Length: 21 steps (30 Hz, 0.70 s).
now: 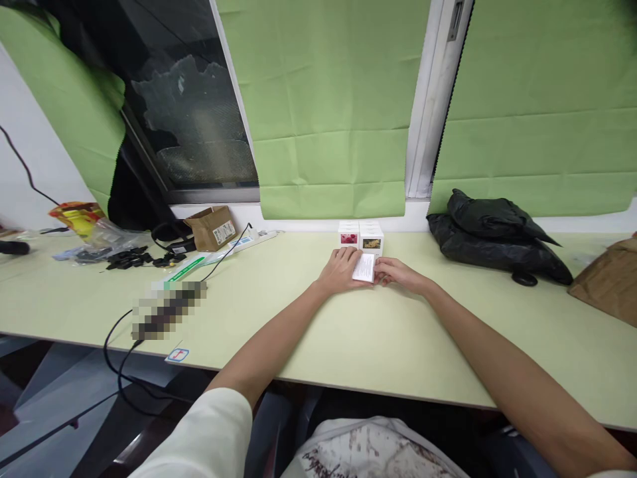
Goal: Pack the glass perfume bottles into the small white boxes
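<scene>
A small white box with fine print on the side toward me is between my two hands, just above or on the table. My left hand wraps round its left side, fingers pointing away from me. At its right edge my right hand pinches with bent fingers. Directly behind stand several similar white boxes in a tight group; the front ones are a white box with a red picture and a white box with a yellowish picture. My hands partly hide the lower front of that group.
The pale yellow table runs along a window with green curtains. Black plastic bags and a brown cardboard box lie to the right. Leftward are an open carton, a power strip, cables and a blurred-out device.
</scene>
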{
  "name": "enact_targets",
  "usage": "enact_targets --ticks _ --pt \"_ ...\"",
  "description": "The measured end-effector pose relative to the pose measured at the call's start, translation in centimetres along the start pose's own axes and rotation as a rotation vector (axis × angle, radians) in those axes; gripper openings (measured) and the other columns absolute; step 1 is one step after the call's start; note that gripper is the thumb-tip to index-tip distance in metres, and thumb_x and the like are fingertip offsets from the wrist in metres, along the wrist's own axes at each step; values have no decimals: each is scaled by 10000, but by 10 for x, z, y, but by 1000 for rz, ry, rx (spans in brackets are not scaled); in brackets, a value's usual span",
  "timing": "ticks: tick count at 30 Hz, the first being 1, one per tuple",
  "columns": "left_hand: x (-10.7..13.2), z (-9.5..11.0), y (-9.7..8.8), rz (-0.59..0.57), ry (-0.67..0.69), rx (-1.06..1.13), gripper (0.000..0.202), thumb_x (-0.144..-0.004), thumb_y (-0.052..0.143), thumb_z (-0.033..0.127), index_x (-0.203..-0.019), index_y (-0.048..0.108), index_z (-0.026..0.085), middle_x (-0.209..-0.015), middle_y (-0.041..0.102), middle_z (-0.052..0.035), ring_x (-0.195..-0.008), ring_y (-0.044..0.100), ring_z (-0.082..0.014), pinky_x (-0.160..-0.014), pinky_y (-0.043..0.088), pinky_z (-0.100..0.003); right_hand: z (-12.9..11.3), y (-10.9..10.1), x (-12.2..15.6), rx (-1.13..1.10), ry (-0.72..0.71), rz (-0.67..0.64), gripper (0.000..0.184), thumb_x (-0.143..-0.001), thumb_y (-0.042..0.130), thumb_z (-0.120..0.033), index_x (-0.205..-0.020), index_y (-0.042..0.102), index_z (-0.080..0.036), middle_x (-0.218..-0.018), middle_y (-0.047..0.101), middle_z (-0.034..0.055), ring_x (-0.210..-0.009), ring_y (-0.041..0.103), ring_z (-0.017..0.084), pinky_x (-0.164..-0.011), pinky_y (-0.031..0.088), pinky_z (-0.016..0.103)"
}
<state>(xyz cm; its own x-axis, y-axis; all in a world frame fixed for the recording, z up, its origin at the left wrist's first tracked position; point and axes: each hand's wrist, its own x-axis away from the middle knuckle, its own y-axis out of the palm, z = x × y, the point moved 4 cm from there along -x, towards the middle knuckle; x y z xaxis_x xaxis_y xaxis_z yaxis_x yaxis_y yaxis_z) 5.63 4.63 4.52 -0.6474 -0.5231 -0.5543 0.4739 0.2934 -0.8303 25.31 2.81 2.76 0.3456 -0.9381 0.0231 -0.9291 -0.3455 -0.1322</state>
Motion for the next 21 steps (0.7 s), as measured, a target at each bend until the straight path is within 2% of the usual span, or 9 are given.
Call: enact_targets --ticks 15,21 --pt "0 0 0 -13 34 -19 991 -737 644 897 -1450 507 223 -1423 564 -198 -1305 529 -412 -1136 369 -556 1 0 -2 7 -20 11 270 -775 814 -404 -886 689 -192 -816 718 28 -802 680 174 -697 545 265" --pt "1 -1 0 25 67 -40 992 -743 633 901 -1448 514 213 -1386 587 -204 -1275 551 -406 -1103 387 -552 -1 0 -1 30 -28 -8 282 -783 811 -396 -937 694 -192 -857 733 34 -820 681 176 -736 545 286"
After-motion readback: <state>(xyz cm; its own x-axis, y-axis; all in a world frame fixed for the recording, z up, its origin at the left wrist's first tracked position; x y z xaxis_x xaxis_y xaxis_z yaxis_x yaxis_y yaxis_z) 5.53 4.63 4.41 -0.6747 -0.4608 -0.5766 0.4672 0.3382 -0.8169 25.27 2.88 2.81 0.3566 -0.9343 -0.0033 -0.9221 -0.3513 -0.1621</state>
